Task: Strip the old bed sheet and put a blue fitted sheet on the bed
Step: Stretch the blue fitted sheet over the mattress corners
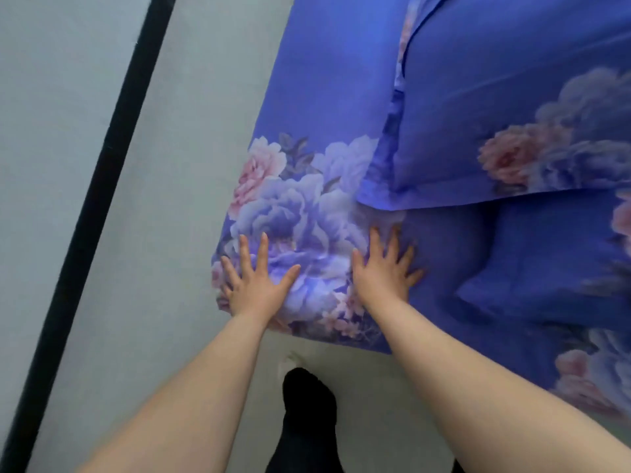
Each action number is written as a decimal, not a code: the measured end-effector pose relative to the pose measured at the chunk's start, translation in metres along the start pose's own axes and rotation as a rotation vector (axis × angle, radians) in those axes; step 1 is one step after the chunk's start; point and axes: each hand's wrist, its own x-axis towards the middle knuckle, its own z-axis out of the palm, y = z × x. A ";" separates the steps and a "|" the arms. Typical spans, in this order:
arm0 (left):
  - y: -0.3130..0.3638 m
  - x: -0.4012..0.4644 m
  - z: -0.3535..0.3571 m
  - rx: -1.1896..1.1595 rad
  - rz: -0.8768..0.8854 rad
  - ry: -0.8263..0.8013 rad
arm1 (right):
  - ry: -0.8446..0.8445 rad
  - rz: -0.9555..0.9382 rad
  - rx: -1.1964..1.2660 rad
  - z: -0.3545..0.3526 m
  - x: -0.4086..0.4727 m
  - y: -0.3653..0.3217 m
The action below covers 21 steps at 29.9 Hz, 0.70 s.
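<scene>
A blue sheet (327, 83) printed with pink and pale-blue flowers covers the bed and wraps its near corner. My left hand (257, 279) lies flat with spread fingers on the big flower at that corner. My right hand (386, 269) presses flat beside it, just inside the bed's edge. Neither hand holds any cloth. A pillow (505, 107) in matching blue flowered fabric lies on the bed behind my right hand, and a second matching pillow (553, 261) lies to its right.
Pale floor (177, 233) runs along the bed's left side and front. A black strip (99, 199) crosses the floor diagonally on the left. My foot in a black sock (307, 407) stands close to the bed's corner.
</scene>
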 end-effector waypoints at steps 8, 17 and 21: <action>-0.088 0.066 -0.044 -0.529 0.011 -0.361 | 0.146 -0.526 0.400 0.049 -0.032 -0.131; -0.064 0.158 -0.134 -0.197 0.243 -0.636 | -0.206 -0.284 0.264 -0.008 0.068 -0.250; -0.029 0.219 -0.190 -0.055 0.301 -0.508 | 0.108 -0.094 0.648 -0.036 0.089 -0.282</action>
